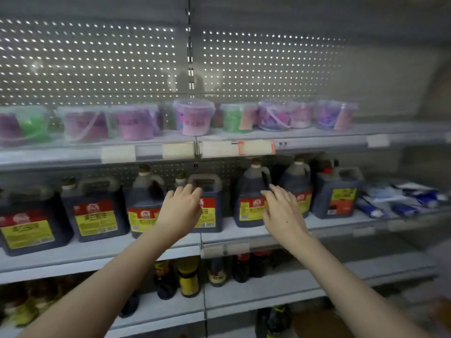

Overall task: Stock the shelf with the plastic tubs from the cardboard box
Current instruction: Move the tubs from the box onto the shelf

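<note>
Both hands were raised in front of the middle shelf and held nothing. The left hand [181, 208] had its fingers loosely extended and close together. The right hand [283, 211] had its fingers spread. The plastic tubs [194, 117] stood in a row on the upper shelf [317, 139], at 12 o'clock from the hands, with one tub set forward near the front lip. The cardboard box was not in view.

Handling (judgement): each tub looked light, thin-walled and slightly flexible, with a smooth wall that could slip. Grip the wall just below the lid rim with both hands, or lift by the thin bail handle. Avoid squeezing the lid.

The shelf surface was flat grey metal, with label strips [238, 147] along its front edge and a perforated back panel [97, 57] behind. Free shelf space lay at 2 o'clock, beyond the last tub. Dark jugs [97, 211] filled the middle shelf behind the hands. Packets [402, 198] lay at 3 o'clock and bottles [188, 276] at 6 o'clock.
</note>
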